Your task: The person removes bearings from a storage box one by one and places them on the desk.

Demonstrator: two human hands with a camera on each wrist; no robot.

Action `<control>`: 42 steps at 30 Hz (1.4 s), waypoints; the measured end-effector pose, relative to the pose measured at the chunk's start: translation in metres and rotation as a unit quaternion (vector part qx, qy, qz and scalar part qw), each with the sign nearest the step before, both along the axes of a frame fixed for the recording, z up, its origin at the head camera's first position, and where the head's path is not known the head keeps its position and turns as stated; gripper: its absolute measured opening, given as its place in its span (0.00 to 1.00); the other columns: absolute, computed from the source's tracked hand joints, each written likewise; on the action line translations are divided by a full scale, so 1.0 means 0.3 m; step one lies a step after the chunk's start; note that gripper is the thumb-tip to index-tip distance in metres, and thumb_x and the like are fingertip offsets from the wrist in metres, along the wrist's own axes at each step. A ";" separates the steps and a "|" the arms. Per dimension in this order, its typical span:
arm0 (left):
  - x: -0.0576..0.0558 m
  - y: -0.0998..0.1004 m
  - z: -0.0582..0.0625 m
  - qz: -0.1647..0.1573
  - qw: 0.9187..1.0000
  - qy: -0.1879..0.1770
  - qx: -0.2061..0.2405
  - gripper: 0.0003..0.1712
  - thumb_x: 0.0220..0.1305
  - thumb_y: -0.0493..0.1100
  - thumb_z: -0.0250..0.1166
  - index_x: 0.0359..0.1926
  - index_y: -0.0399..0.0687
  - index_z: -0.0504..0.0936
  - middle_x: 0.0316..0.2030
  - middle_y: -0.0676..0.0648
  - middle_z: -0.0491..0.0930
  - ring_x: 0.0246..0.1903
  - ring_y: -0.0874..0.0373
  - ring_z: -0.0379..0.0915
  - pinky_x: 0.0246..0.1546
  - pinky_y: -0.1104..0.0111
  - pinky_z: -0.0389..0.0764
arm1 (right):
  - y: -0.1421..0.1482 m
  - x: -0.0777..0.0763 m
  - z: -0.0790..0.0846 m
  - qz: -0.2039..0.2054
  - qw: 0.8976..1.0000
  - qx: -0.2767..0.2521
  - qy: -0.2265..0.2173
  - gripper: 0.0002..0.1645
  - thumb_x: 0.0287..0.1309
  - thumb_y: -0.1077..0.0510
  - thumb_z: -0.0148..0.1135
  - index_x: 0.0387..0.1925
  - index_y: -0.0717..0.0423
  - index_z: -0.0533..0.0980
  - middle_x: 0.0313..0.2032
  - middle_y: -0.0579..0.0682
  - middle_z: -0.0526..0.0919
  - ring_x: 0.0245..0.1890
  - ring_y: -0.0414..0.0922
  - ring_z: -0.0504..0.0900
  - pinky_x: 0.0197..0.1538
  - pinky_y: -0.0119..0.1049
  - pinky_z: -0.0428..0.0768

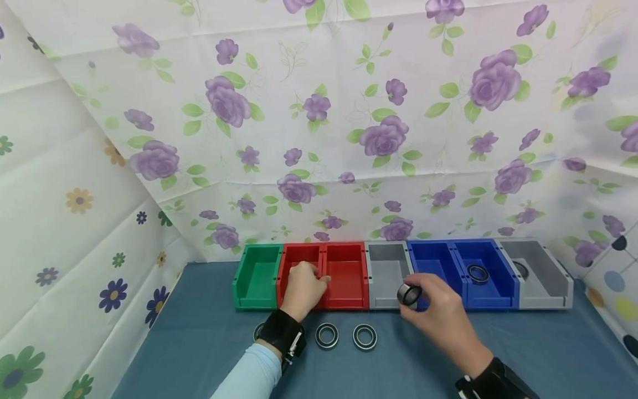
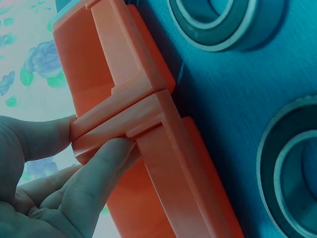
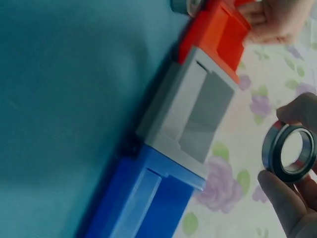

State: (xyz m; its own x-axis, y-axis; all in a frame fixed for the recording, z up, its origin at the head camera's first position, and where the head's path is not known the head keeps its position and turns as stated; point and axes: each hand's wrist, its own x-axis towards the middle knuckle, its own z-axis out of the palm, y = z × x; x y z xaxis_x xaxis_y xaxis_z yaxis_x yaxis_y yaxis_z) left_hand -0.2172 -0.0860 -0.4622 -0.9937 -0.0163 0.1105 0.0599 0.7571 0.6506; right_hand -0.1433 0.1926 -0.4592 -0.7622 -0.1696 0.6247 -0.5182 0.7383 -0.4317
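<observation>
My left hand (image 1: 302, 288) is at the two red bins (image 1: 346, 277). In the left wrist view, its thumb and fingers pinch the adjoining side walls (image 2: 119, 116) of those bins, one on either side. My right hand (image 1: 443, 318) holds a ball bearing (image 3: 271, 151) by its outer edge between thumb and fingers. The bearing is tilted up, with its hole visible, in front of the grey bin (image 1: 387, 260) and a blue bin (image 1: 432, 256). On the table in front of the bins lie bearings (image 1: 356, 337); my left wrist partly covers one.
A green bin (image 1: 259, 277) ends the row at the left, a grey bin (image 1: 545, 277) at the right. One bearing lies in the right blue bin (image 1: 490, 293), another in the right grey bin. Flowered cloth (image 1: 319, 144) hangs behind the blue-grey table (image 1: 189, 338).
</observation>
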 end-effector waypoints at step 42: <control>0.004 0.001 0.005 -0.001 1.000 -0.010 0.016 0.12 0.55 0.48 0.68 0.23 0.47 0.78 0.13 0.53 0.71 0.16 0.60 0.68 0.17 0.70 0.71 | -0.057 0.018 -0.152 0.069 0.934 0.139 -0.322 0.31 0.34 0.50 0.76 0.46 0.53 0.78 0.42 0.46 0.79 0.45 0.43 0.76 0.45 0.44 0.76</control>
